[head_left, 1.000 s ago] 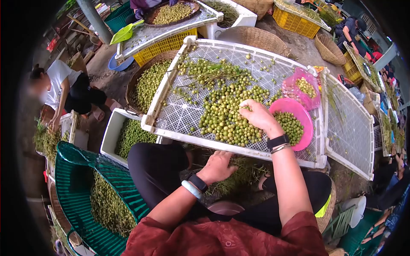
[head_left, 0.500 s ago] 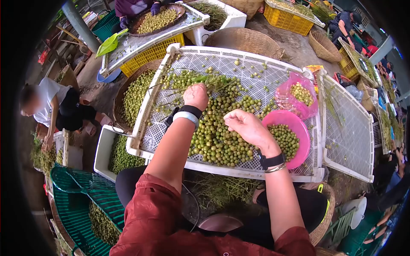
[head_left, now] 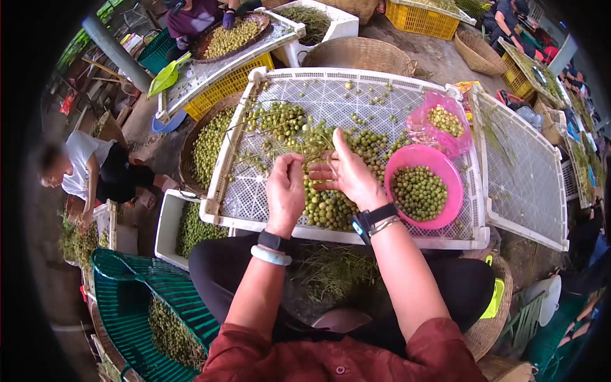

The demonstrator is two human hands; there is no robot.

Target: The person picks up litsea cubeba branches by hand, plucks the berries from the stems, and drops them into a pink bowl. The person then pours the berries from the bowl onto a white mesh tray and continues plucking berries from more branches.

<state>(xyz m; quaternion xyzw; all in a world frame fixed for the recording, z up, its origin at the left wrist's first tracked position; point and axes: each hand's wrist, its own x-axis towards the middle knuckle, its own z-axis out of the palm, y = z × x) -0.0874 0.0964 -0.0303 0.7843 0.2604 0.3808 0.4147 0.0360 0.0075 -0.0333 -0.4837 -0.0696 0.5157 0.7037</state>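
Over the white mesh tray [head_left: 248,198], my left hand [head_left: 285,193] is closed with curled fingers; whatever lies inside them is hidden. Facing it, my right hand [head_left: 350,175] has its thumb raised and its fingers spread, holding nothing I can see. Both are above a heap of small round green fruits [head_left: 328,209], and thin stems [head_left: 315,143] lie just beyond the fingers. Beside my right hand a pink bowl [head_left: 456,194] holds more green fruits. Behind the bowl, a pink plastic bag [head_left: 420,135] contains paler yellowish ones.
At the left stand a round basket of fruits [head_left: 213,149], a white bin [head_left: 167,223] and a green basket [head_left: 118,312]. Another mesh tray [head_left: 522,184] leans at the right. A co-worker in a white shirt [head_left: 89,159] bends over stems; another works across from me.
My left hand has come back toward me from the stems at the tray's far left. My right hand has lifted slightly and turned, its fingers now spread. The view has shifted a little.
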